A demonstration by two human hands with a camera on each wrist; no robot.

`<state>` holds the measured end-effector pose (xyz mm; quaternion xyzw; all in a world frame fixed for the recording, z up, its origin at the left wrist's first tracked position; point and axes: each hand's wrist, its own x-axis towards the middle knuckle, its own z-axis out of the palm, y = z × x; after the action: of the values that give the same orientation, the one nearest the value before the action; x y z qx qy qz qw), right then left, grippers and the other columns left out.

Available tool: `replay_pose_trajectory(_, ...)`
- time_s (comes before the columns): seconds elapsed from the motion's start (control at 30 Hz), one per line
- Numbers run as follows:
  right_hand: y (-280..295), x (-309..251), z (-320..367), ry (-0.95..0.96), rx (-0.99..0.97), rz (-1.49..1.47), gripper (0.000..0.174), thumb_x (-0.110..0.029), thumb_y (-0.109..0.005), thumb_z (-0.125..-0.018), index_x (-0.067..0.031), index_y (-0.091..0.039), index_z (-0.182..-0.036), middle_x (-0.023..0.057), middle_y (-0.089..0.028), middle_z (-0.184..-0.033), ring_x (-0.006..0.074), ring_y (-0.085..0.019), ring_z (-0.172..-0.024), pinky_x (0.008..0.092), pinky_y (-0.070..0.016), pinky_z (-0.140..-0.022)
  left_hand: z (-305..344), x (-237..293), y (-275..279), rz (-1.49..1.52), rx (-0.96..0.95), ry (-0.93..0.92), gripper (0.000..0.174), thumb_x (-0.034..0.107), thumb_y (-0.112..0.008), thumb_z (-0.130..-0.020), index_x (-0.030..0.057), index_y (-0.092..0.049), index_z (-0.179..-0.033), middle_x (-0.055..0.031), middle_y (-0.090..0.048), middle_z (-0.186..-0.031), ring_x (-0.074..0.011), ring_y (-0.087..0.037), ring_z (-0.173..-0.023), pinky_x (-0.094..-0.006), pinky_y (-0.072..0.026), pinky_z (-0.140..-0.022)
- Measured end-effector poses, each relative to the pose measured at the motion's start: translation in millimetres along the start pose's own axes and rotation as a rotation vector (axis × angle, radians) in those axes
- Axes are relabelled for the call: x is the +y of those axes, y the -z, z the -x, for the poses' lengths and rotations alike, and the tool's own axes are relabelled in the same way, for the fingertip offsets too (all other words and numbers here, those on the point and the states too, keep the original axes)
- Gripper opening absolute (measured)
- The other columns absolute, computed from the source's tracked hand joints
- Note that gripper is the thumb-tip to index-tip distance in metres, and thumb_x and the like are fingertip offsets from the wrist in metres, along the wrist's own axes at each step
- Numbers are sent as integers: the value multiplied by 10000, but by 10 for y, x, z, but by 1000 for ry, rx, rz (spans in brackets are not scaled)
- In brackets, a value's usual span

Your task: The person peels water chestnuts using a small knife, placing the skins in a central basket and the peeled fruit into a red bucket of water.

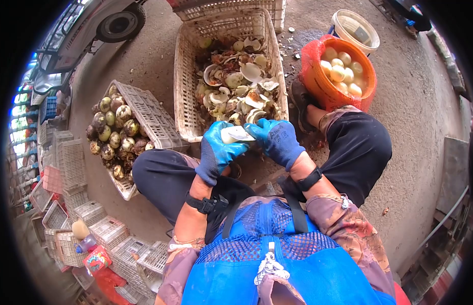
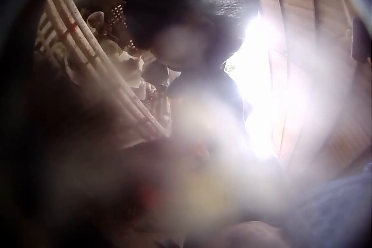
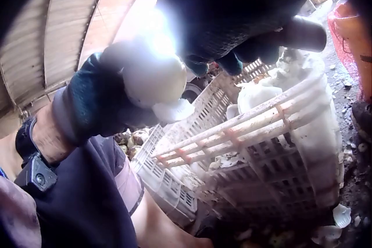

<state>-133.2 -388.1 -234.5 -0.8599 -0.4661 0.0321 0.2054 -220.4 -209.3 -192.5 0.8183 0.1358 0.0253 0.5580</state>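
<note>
In the head view the left hand (image 1: pixel 218 150), in a blue glove, grips a pale peeled bulb (image 1: pixel 229 134) over the near edge of the crate of peelings (image 1: pixel 179 81). The gloved right hand (image 1: pixel 279 140) is close against the bulb's right side. In the right wrist view the right hand (image 3: pixel 232 15) curls round a dark cylindrical handle (image 3: pixel 308 34); glare hides most of its blade. A piece of peel (image 3: pixel 174 110) hangs under the bulb (image 3: pixel 152 82), which the left hand (image 3: pixel 99 97) holds. The left wrist view is dark and blurred.
A tilted crate (image 1: pixel 145 109) of unpeeled brown-green bulbs stands at the left. At the right are an orange bucket (image 1: pixel 311 76) of pale bulbs in red netting and a white bucket (image 1: pixel 371 48). Stacked crates (image 1: pixel 71 162) and a vehicle wheel (image 1: pixel 119 25) lie farther left.
</note>
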Motion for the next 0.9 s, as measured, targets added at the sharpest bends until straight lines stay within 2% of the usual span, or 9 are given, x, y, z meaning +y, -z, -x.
replay_pose_trajectory(0.13, -11, 26, -4, -9, -11, 3, 356, -240, -618, -826, -255, -609, -1181, 77, -637, -934, 276, -676, -746, 420, -512, -596, -1, 0, -30, 37, -2, 28, 381, 101, -834, -676, -6, -635, -982, -80, -681, -889, -166, -676, -828, -298, -545, -720)
replay_pose_trajectory(0.23, -34, 40, 3, -14, 24, 13, 392, -184, -679, -765, -259, -623, -1146, 61, -629, -870, 281, -660, -730, 419, -498, -585, 2, -23, -27, -14, 19, -13, 383, 112, -831, -672, -6, -628, -975, -80, -678, -875, -159, -667, -810, -297, -541, -717)
replay_pose_trajectory(0.33, -34, 169, 12, -148, -97, 95, 425, -182, -707, -739, -253, -612, -1147, 64, -643, -886, 284, -671, -750, 422, -506, -597, 3, 36, -26, 8, 64, -21, 421, 139, -840, -647, -5, -606, -966, -84, -678, -834, -148, -654, -763, -295, -536, -702)
replay_pose_trajectory(0.37, -43, 166, 18, -156, -41, 90, 262, -189, -616, -822, -224, -618, -1081, 81, -658, -855, 280, -684, -741, 418, -511, -574, 11, 91, -13, 14, 66, -9, 419, 137, -837, -650, -5, -605, -969, -81, -677, -836, -146, -652, -764, -293, -535, -703)
replay_pose_trajectory(0.47, 95, 60, 7, -296, 51, -55, 280, -194, -636, -813, -231, -618, -1090, 87, -653, -846, 304, -676, -727, 419, -505, -560, 29, 110, -26, 78, 87, 32, 420, 128, -831, -655, -2, -599, -981, -79, -677, -848, -141, -649, -775, -290, -534, -709)
replay_pose_trajectory(0.5, 80, 55, -18, -212, 244, -217, 290, -206, -647, -809, -238, -618, -1096, 92, -641, -840, 322, -668, -728, 421, -501, -559, 29, 97, -26, 103, 85, 47, 422, 125, -829, -657, -1, -597, -986, -78, -677, -854, -140, -648, -781, -289, -534, -711)
replay_pose_trajectory(0.63, 171, -53, 11, 7, 4, -92, 359, -188, -682, -766, -229, -638, -1120, 80, -639, -879, 300, -658, -741, 425, -487, -580, -12, 22, -5, 71, 67, -9, 430, 115, -821, -651, 3, -593, -998, -86, -681, -886, -143, -650, -798, -284, -532, -727)
replay_pose_trajectory(0.83, 181, -51, -32, -45, -46, 24, 294, -217, -629, -820, -226, -611, -1113, 66, -658, -936, 289, -681, -763, 434, -520, -594, 25, 83, -39, 82, 84, -2, 462, 123, -828, -649, 5, -588, -1025, -82, -679, -887, -155, -653, -795, -294, -536, -731)
replay_pose_trajectory(0.9, 140, -31, -44, -271, -60, 3, 261, -199, -613, -836, -205, -615, -1097, 96, -671, -925, 317, -678, -777, 448, -519, -609, 16, 56, -54, 33, 82, -18, 476, 135, -833, -655, 5, -583, -1039, -80, -673, -888, -154, -649, -798, -296, -538, -731)
